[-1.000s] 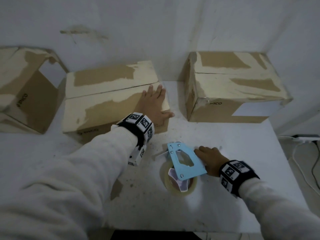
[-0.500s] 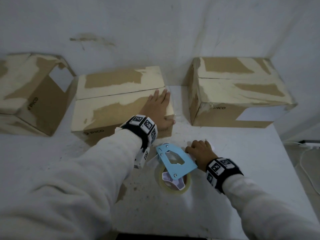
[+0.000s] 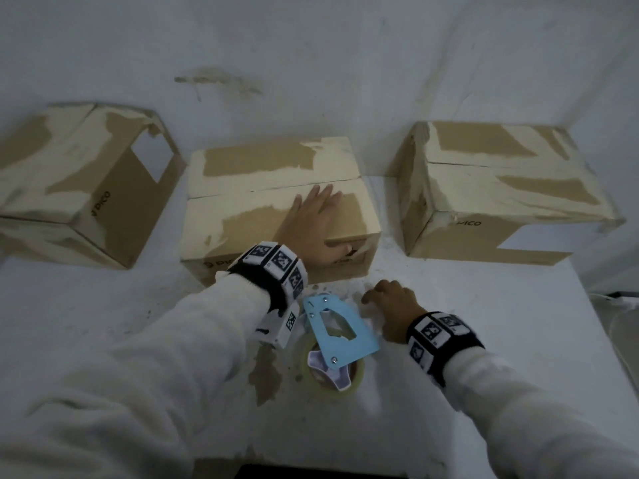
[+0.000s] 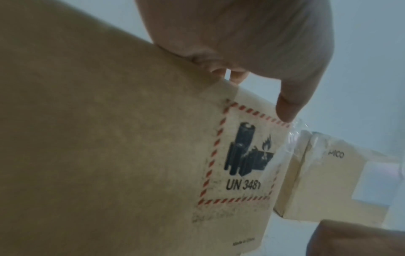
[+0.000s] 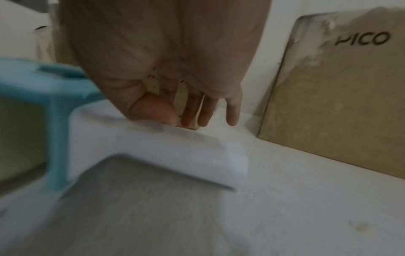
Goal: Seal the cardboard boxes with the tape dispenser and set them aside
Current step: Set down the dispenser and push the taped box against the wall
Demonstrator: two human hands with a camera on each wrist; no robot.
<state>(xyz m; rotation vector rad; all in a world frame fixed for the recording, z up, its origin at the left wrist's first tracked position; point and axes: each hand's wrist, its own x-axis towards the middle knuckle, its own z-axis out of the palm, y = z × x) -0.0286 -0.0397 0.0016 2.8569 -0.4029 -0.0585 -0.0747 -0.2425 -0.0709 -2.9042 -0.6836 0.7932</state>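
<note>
The middle cardboard box has its top flaps closed. My left hand lies flat on its top near the right front corner. In the left wrist view the thumb presses the front face of this box beside a battery warning label. The blue tape dispenser lies on the table with its tape roll toward me. My right hand hovers over its white handle. The thumb touches the handle and the fingers point down past it, not wrapped round.
A second closed box stands at the right against the wall. A third box sits tilted at the left. The white table ends at the right, where a cable runs beyond the edge.
The dispenser has turned and slid a little left, closer to the middle box, with my right hand moving along its handle. My left hand stays on the box top.
</note>
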